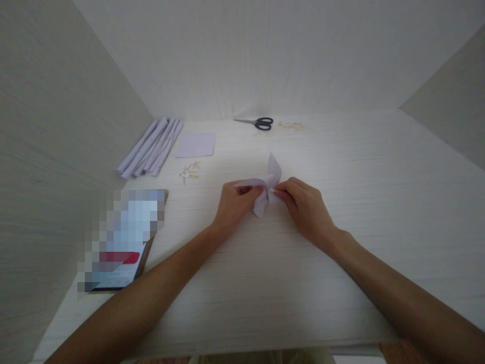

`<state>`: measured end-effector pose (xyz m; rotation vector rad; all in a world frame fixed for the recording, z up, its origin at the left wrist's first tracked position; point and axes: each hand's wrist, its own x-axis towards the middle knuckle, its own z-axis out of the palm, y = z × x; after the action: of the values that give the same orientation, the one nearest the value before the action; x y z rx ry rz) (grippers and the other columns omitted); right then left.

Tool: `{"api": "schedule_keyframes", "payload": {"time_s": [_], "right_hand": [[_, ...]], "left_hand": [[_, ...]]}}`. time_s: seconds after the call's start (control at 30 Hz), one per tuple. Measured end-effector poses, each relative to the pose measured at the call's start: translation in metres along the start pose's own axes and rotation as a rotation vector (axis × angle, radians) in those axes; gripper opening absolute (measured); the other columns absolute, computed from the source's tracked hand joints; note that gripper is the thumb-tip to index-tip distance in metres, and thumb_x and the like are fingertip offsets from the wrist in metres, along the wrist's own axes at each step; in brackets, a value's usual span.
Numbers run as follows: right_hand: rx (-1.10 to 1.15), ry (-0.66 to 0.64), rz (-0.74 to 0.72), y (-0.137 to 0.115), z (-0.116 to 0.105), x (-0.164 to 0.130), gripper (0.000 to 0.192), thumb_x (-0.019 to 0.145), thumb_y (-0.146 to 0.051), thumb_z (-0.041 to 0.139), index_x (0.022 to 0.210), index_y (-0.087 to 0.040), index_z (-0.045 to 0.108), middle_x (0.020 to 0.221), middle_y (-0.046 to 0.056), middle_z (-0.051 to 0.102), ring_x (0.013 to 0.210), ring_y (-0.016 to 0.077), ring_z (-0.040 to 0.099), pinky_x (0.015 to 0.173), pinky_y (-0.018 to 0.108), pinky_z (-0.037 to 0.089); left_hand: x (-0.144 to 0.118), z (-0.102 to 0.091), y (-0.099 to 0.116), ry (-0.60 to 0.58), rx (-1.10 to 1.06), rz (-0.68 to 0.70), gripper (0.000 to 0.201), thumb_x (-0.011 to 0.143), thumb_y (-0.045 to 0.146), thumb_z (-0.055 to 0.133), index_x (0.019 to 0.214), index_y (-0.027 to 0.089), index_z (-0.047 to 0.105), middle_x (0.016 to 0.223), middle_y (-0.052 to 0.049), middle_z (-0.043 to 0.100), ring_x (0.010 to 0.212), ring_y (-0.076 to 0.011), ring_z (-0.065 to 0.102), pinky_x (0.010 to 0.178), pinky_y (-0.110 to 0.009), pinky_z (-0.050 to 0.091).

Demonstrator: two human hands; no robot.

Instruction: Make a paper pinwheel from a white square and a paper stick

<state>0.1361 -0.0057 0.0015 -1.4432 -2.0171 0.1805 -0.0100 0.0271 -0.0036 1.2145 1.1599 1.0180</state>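
1. head view: i see the folded paper piece (270, 188) held just above the counter (341, 167), between both hands at its pinched middle, its long axis running up and away from me.
2. the left hand (235, 202) pinches the left flap; the right hand (303, 205) is clamped on the centre from the right, equally near.
3. scissors (257, 122), paper rolls (151, 146) and a flat sheet (196, 144) lie well apart, farther back.

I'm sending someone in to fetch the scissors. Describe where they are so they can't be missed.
Look to the far edge of the white table, where it meets the back wall. The scissors lie flat there, beyond the flat paper sheet and the paper rolls. They alone have black handles and metal blades.
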Motion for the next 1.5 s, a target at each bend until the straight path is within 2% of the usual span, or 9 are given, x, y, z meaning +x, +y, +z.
{"api": "schedule_keyframes", "payload": {"time_s": [0.17, 0.37, 0.53, 0.77, 1.13, 1.5], "right_hand": [[0.006, -0.008, -0.002, 0.0001, -0.0002, -0.0004, 0.013, 0.083, -0.017, 0.044, 0.074, -0.017, 0.055, 0.071, 0.005, 0.056, 0.066, 0.0156, 0.053, 0.060, 0.026, 0.041], [0.023, -0.022, 0.007, -0.0014, -0.0009, 0.0003, 0.014, 0.082, -0.017, 0.045, 0.075, -0.016, 0.056, 0.071, 0.005, 0.056, 0.065, 0.0155, 0.053, 0.059, 0.026, 0.040], [0.030, 0.004, -0.007, -0.0006, 0.0007, -0.0008, 0.013, 0.082, -0.016, 0.046, 0.075, -0.015, 0.056, 0.070, 0.005, 0.056, 0.064, 0.0150, 0.052, 0.058, 0.025, 0.040], [0.051, 0.064, -0.032, 0.0034, 0.0009, -0.0035, 0.012, 0.082, -0.015, 0.045, 0.076, -0.016, 0.056, 0.069, 0.003, 0.055, 0.062, 0.0135, 0.052, 0.056, 0.024, 0.039], [0.046, 0.060, -0.022, 0.0031, 0.0003, -0.0036, 0.014, 0.081, -0.016, 0.045, 0.074, -0.016, 0.056, 0.068, 0.003, 0.055, 0.062, 0.0130, 0.052, 0.056, 0.024, 0.039], [0.041, 0.055, -0.024, 0.0032, -0.0001, -0.0035, 0.015, 0.081, -0.016, 0.045, 0.073, -0.016, 0.056, 0.066, 0.003, 0.054, 0.061, 0.0130, 0.051, 0.056, 0.024, 0.038]], "left_hand": [[-0.0014, -0.0005, 0.0009, -0.003, 0.038, 0.020, 0.017, 0.056, 0.026, 0.066, 0.067, 0.013, 0.066, 0.065, -0.002, 0.065, 0.058, -0.0114, 0.056, 0.055, -0.022, 0.042], [-0.0022, -0.0011, 0.0015, 0.005, 0.145, -0.021, 0.020, 0.061, 0.031, 0.061, 0.054, 0.012, 0.063, 0.051, 0.001, 0.057, 0.047, -0.0081, 0.048, 0.047, -0.021, 0.036], [-0.0028, -0.0004, 0.0013, 0.043, 0.161, -0.017, 0.021, 0.061, 0.031, 0.062, 0.053, 0.012, 0.063, 0.049, 0.002, 0.055, 0.045, -0.0069, 0.044, 0.043, -0.020, 0.032], [-0.0014, -0.0012, -0.0027, 0.062, 0.128, -0.007, 0.019, 0.061, 0.030, 0.062, 0.055, 0.012, 0.065, 0.053, 0.001, 0.058, 0.047, -0.0077, 0.047, 0.046, -0.020, 0.035], [-0.0046, 0.0003, 0.0052, 0.054, 0.134, -0.034, 0.017, 0.061, 0.029, 0.062, 0.055, 0.013, 0.066, 0.053, 0.001, 0.060, 0.046, -0.0067, 0.047, 0.044, -0.019, 0.035], [-0.0026, 0.0002, 0.0013, 0.058, 0.119, -0.017, 0.015, 0.060, 0.028, 0.062, 0.058, 0.014, 0.066, 0.056, 0.000, 0.062, 0.049, -0.0084, 0.051, 0.047, -0.020, 0.039]]}}
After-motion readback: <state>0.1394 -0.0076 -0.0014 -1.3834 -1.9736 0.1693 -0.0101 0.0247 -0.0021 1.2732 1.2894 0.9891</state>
